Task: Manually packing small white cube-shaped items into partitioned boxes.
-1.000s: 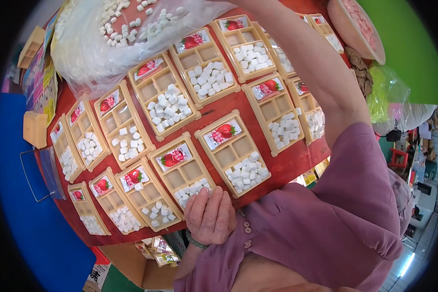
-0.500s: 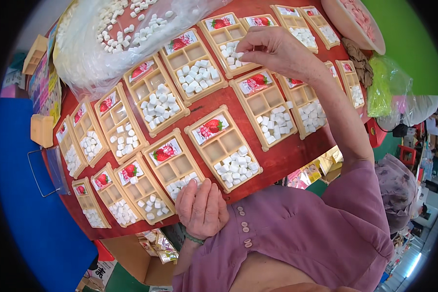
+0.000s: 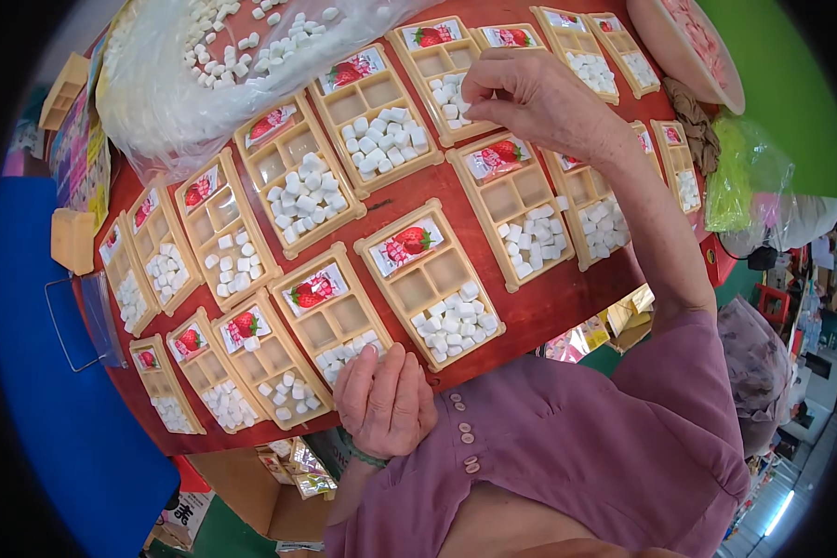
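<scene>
My right hand (image 3: 541, 100) reaches over a beige compartment tray (image 3: 431, 63) at the far middle. Its thumb and forefinger pinch together just above the white marshmallows (image 3: 453, 97) in that tray; whether anything small sits between them is hidden. My left hand (image 3: 385, 398) is curled at the table's near edge, fingers pressed together, its palm out of sight. Its fingertips touch or nearly touch the near end of another tray (image 3: 318, 321), beside the marshmallows there. Each tray bears a packet with a strawberry picture (image 3: 411, 245) in its far compartment.
Several more filled trays (image 3: 437, 284) stand in rows on the red table (image 3: 381, 209). A clear plastic bag with loose marshmallows (image 3: 158, 121) lies at the far left. A pale bowl of pink pieces (image 3: 688, 46) stands far right, near a brown cloth (image 3: 690, 121). An open carton (image 3: 242, 484) sits below the table.
The view has shifted slightly. My right hand stays over the same tray, its fingers a little more curled. My left hand has hardly moved.
</scene>
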Available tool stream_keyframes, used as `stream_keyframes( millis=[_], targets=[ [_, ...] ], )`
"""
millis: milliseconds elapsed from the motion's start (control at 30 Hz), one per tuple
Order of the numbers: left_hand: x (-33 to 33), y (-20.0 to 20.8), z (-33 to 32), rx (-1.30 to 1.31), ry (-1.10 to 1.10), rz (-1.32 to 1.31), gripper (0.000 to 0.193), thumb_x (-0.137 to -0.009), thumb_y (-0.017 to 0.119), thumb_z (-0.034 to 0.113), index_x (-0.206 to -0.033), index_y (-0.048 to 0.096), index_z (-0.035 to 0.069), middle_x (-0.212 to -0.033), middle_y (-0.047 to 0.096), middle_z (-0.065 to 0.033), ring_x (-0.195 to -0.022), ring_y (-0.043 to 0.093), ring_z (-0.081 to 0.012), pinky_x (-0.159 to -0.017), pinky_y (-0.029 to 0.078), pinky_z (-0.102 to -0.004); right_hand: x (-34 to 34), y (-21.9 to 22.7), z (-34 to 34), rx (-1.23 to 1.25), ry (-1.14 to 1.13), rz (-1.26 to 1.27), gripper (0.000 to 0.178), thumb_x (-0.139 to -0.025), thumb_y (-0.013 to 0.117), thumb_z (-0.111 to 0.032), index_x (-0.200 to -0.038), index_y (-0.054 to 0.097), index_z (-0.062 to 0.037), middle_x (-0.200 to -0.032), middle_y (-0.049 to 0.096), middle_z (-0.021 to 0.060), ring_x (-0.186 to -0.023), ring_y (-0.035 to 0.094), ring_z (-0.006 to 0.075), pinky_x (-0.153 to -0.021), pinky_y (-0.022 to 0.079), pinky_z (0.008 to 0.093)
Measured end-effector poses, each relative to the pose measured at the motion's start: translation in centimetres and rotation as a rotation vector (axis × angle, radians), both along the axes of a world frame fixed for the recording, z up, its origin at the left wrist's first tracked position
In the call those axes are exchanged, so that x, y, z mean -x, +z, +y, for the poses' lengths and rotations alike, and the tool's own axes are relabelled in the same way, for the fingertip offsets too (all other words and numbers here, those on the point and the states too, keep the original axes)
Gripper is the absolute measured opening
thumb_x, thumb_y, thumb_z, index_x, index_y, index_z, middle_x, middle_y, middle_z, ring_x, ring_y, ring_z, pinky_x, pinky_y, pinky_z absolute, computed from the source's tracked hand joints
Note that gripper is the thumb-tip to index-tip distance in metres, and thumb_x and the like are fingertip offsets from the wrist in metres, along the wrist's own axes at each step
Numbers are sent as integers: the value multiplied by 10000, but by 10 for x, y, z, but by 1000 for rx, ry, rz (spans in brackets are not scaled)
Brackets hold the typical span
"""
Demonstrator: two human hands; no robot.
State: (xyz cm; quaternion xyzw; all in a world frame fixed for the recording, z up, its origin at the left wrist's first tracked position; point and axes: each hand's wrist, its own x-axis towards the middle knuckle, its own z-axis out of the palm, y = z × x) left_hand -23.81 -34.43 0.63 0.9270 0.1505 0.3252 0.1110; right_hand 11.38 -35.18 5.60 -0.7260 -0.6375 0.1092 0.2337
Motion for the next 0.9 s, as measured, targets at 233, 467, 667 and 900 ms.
stream_keyframes(
  millis=[233,467,667,900],
  targets=[
    [0,0,1,8,-6,2,220,-857,633,118,-1025,711,0,-1123,676,-121,-1131,582,-308,-884,509,-428,4,6,0,-45,51,-115,110,-856,641,-110,-829,638,-3,-840,647,122,-771,646,305,-715,506,403],
    [-1,3,-1,56,-12,4,205,-857,654,50,-1053,681,-3,-1116,671,-114,-1112,585,-331,-896,501,-447,12,14,-1,75,67,-345,71,-869,650,-94,-904,647,-32,-864,613,100,-823,624,298,-775,487,407],
    [1,4,-1,48,-4,9,203,-856,654,50,-1050,677,-3,-1108,674,-117,-1110,586,-334,-895,502,-449,20,16,-1,172,73,-470,79,-878,640,-113,-927,655,-53,-881,609,98,-869,619,271,-867,454,400],
    [-1,3,-1,46,-13,7,206,-851,656,47,-1049,677,-6,-1096,677,-119,-1103,590,-334,-898,501,-451,12,19,-6,141,44,-322,98,-891,648,-111,-962,672,-48,-872,616,91,-828,621,269,-836,475,369]
  ],
)
